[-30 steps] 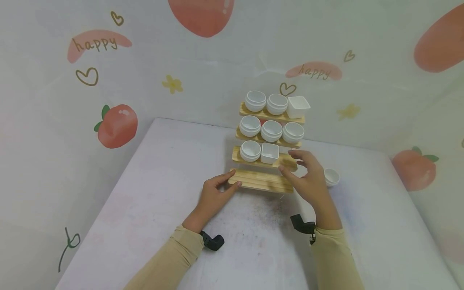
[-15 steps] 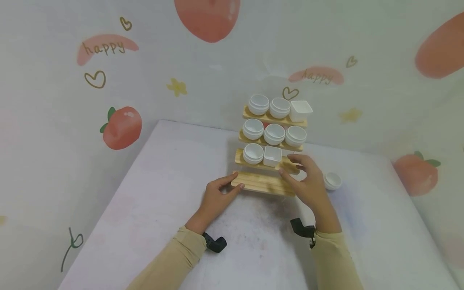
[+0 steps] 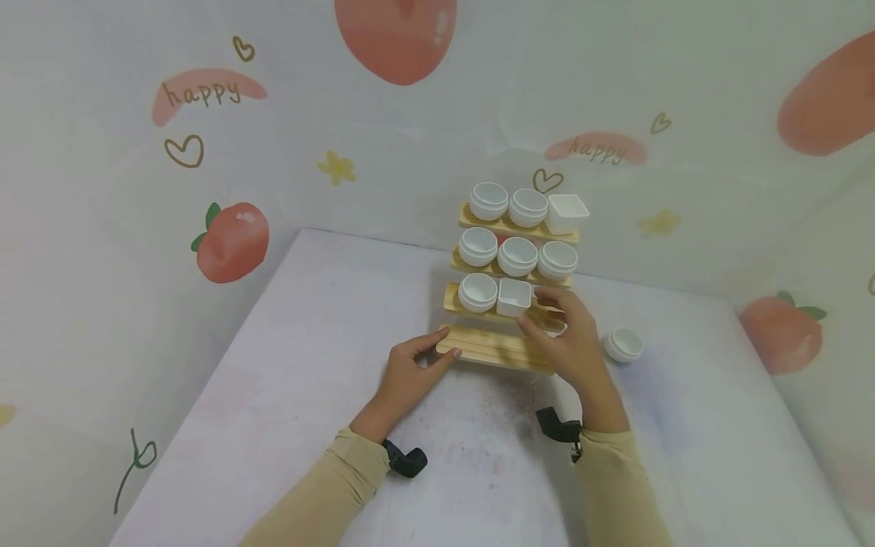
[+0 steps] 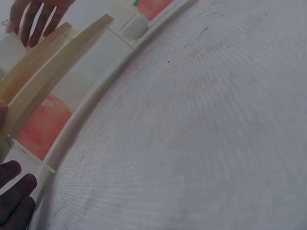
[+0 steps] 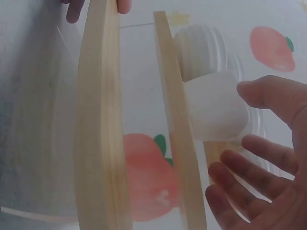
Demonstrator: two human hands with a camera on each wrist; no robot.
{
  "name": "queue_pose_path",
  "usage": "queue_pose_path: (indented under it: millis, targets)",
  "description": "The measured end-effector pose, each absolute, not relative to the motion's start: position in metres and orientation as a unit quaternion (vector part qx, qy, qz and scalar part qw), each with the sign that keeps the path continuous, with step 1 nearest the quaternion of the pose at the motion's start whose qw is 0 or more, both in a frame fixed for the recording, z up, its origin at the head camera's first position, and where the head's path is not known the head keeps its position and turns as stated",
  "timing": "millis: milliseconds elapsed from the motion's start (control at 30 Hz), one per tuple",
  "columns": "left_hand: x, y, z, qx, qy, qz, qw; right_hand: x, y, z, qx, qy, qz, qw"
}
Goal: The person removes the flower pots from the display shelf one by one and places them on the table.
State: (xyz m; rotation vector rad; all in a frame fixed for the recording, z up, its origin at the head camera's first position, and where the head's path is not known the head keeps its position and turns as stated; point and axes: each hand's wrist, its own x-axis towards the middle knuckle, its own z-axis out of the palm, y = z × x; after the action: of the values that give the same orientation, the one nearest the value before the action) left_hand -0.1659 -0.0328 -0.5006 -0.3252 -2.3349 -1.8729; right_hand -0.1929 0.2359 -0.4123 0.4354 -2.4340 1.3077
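Observation:
A tiered wooden display rack (image 3: pixel 492 348) stands at the back of the table. My left hand (image 3: pixel 403 374) grips the left end of its bottom shelf between thumb and fingers. That shelf bears nothing. On the shelf above sit a round white bowl (image 3: pixel 478 293) and a square white bowl (image 3: pixel 514 298). My right hand (image 3: pixel 576 346) is at the right end of this shelf, thumb and fingertips right beside the square bowl. In the right wrist view the fingers (image 5: pixel 232 172) are spread and loosely bent, with the thumb tip overlapping the bowl's rim.
Three round bowls (image 3: pixel 517 256) fill the third shelf. The top shelf holds two round bowls (image 3: pixel 488 201) and a square bowl (image 3: pixel 566 213). A single round bowl (image 3: pixel 625 346) rests on the table (image 3: pixel 683 425) to the right. A printed wall backdrop (image 3: pixel 410 152) rises behind the rack.
My right hand has shifted left along the shelf toward the square bowl, uncovering more of the lone bowl on the table. My left hand keeps its grip. The head view has tilted slightly.

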Motion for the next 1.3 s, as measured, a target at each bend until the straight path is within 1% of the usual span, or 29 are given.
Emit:
queue_pose_path:
  millis: [400, 733, 967, 1300]
  targets:
    - [-0.169, -0.033, -0.503, -0.115, -0.776, -0.615, 0.071, -0.204, 0.23, -0.416, 0.164, -0.847, 0.474, 0.178]
    - [-0.17, -0.034, -0.504, -0.122, -0.779, -0.611, 0.07, -0.205, 0.226, -0.416, 0.157, -0.848, 0.478, 0.169]
    - [-0.17, -0.035, -0.503, -0.123, -0.773, -0.619, 0.065, -0.206, 0.223, -0.416, 0.156, -0.843, 0.481, 0.18]
    - [-0.169, -0.035, -0.502, -0.118, -0.776, -0.617, 0.062, -0.206, 0.22, -0.416, 0.146, -0.835, 0.501, 0.172]
